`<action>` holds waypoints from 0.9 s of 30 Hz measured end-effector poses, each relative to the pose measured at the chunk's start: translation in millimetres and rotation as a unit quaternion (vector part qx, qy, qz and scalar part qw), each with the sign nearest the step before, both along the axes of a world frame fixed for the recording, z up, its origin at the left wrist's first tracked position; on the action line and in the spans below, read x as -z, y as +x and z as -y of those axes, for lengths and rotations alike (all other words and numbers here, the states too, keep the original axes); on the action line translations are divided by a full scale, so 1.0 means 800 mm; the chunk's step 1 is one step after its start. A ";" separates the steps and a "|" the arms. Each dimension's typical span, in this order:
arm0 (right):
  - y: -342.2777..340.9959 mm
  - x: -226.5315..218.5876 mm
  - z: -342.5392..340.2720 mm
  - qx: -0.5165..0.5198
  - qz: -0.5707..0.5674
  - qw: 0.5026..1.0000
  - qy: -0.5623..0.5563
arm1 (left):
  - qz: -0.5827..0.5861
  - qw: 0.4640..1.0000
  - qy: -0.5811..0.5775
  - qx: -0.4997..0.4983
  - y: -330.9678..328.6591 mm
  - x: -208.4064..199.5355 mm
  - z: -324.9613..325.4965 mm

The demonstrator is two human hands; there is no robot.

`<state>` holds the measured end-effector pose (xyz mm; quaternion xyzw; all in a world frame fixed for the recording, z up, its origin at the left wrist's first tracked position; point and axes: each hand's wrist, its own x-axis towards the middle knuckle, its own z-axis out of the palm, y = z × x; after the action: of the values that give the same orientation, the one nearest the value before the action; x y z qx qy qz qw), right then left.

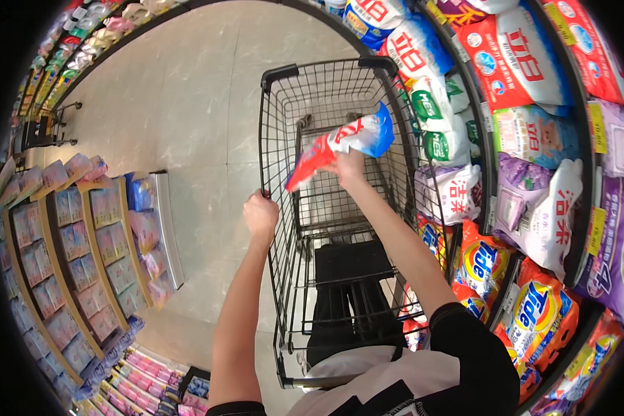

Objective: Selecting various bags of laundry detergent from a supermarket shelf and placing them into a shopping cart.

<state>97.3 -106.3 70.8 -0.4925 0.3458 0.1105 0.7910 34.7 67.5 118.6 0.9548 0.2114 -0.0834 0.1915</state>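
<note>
My right hand (349,168) is closed on a bag of washing powder (367,133), red at one end, white in the middle and blue at the other. The bag is tilted, above the basket of a black wire shopping cart (276,305). Its lower side and some of my fingers are hidden from here. My left hand (261,213) makes a fist around the cart's left rim. Through the wires, the part of the basket beneath the bag shows bare mesh.
Shelves of washing-powder bags run close along the cart's right, including orange bags (534,312), purple bags (516,187) and white-and-green bags (437,114). On the left, a display rack (87,256) holds pastel packs. Another cart (45,132) stands farther off. Grey tiled floor (187,118) lies between.
</note>
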 end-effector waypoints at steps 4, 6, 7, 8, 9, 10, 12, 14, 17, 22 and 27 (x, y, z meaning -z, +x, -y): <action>-0.053 -0.072 0.039 -0.066 0.037 0.993 -0.094 | 0.006 1.000 -0.017 0.001 0.011 -0.002 0.006; -0.083 -0.122 0.063 -0.092 0.057 0.984 -0.139 | -0.004 1.000 -0.020 -0.009 0.021 -0.011 0.013; -0.096 -0.162 0.073 -0.101 0.063 0.987 -0.105 | -0.017 0.999 -0.029 -0.013 0.025 -0.015 0.017; -0.109 -0.209 0.081 -0.110 0.070 0.989 -0.071 | -0.010 0.999 -0.036 -0.010 0.028 -0.023 0.021; -0.123 -0.251 0.087 -0.118 0.068 0.989 -0.062 | -0.027 0.999 -0.033 -0.011 0.031 -0.030 0.024; -0.135 -0.288 0.096 -0.123 0.067 0.989 -0.057 | -0.043 0.999 -0.033 -0.007 0.038 -0.034 0.030; -0.162 -0.354 0.111 -0.163 0.075 0.975 -0.128 | -0.068 0.997 -0.026 0.017 0.041 -0.026 0.026; -0.193 -0.388 0.119 -0.121 0.194 0.961 -0.158 | 0.260 0.935 0.179 0.159 0.032 0.001 0.020; -0.230 -0.458 0.118 -0.044 0.204 0.972 -0.106 | 0.205 0.952 -0.081 0.211 0.018 -0.050 0.054; -0.255 -0.507 0.137 0.035 0.234 0.971 0.040 | -0.226 0.209 -0.946 -0.106 -0.112 -0.197 0.114; -0.274 -0.424 0.172 0.031 0.159 0.985 0.057 | -0.165 0.354 -0.920 -0.002 -0.207 -0.155 0.081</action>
<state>-121.9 -243.9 409.6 -0.4467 0.2238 0.0259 0.8658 -131.1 3.0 242.4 0.1480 0.0313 -0.3810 0.9121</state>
